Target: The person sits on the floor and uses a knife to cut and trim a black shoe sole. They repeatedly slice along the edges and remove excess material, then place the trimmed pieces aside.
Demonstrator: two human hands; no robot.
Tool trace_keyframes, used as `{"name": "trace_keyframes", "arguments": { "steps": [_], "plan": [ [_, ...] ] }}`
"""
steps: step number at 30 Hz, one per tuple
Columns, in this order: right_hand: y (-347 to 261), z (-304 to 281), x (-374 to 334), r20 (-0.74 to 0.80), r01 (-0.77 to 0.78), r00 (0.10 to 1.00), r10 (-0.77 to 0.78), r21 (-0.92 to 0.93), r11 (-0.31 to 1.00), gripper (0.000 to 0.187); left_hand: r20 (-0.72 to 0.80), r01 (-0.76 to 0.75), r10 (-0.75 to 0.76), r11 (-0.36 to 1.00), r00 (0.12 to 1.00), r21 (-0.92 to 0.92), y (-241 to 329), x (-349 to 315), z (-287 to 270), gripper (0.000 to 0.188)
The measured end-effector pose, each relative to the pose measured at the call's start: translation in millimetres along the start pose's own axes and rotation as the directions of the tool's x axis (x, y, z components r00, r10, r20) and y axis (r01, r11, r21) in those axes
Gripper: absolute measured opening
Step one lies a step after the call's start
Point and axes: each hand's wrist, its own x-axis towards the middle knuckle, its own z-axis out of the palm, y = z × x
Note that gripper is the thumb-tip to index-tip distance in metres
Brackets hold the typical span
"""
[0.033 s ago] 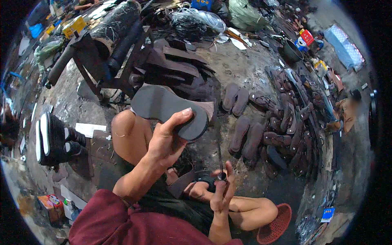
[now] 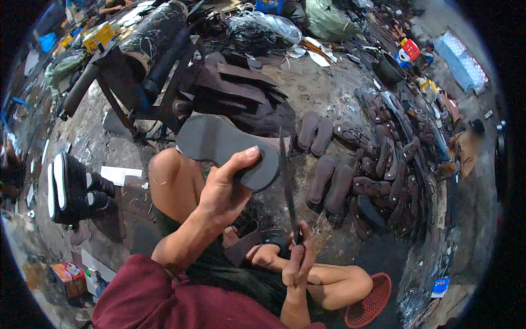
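Note:
My left hand (image 2: 222, 189) grips a grey shoe sole (image 2: 216, 140) at its narrower end, thumb pressed flat on the smooth face. A strip of brownish sheet shows past the sole's far edge. In my right hand (image 2: 298, 260), lower and to the right, is a long, thin, dark knife (image 2: 289, 189). Its blade points up and a little left, passing close beside the sole's right end. Whether blade and sole touch, I cannot tell. My right fingers hide most of the handle.
Brown sandal soles (image 2: 320, 181) and a heap of brown sandals (image 2: 392, 170) lie on the right. Dark cut sheets (image 2: 235, 90) are piled ahead, near a metal stand (image 2: 131, 93). Black shoes with white soles (image 2: 66, 186) stand left. A red mesh basket (image 2: 370, 301) is by my knee.
The knife's blade has turned and tilted left, so its broad side now shows beside the sole. My right fingers have closed further round the handle. My left hand and the sole have hardly moved.

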Motion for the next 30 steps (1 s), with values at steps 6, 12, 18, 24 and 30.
{"name": "trace_keyframes", "arguments": {
  "steps": [6,12,18,24,30],
  "plan": [
    [19,-13,-30,0.016,0.101,0.995,-0.1,-0.129,0.986,0.042,-0.028,0.063,-0.066,0.994,0.997,-0.086,-14,-5,13,0.02],
    [14,-9,-21,0.007,0.082,0.997,-0.082,-0.19,0.978,0.038,-0.053,0.085,-0.08,0.992,0.995,0.092,-18,-17,4,0.023],
    [-23,-30,6,0.297,0.092,0.954,-0.026,-0.211,0.973,0.039,-0.041,0.058,-0.051,0.975,0.998,0.216,-20,-50,-29,0.039],
    [-36,-2,19,0.4,0.051,0.916,0.018,-0.161,0.986,0.04,-0.128,0.019,0.04,0.902,0.991,0.432,-21,-68,-64,0.046],
    [-39,28,29,0.342,0.134,0.936,-0.08,-0.136,0.982,0.037,-0.302,0.156,0.017,0.828,0.953,0.538,-9,-73,-45,0.041]
  ]
}}
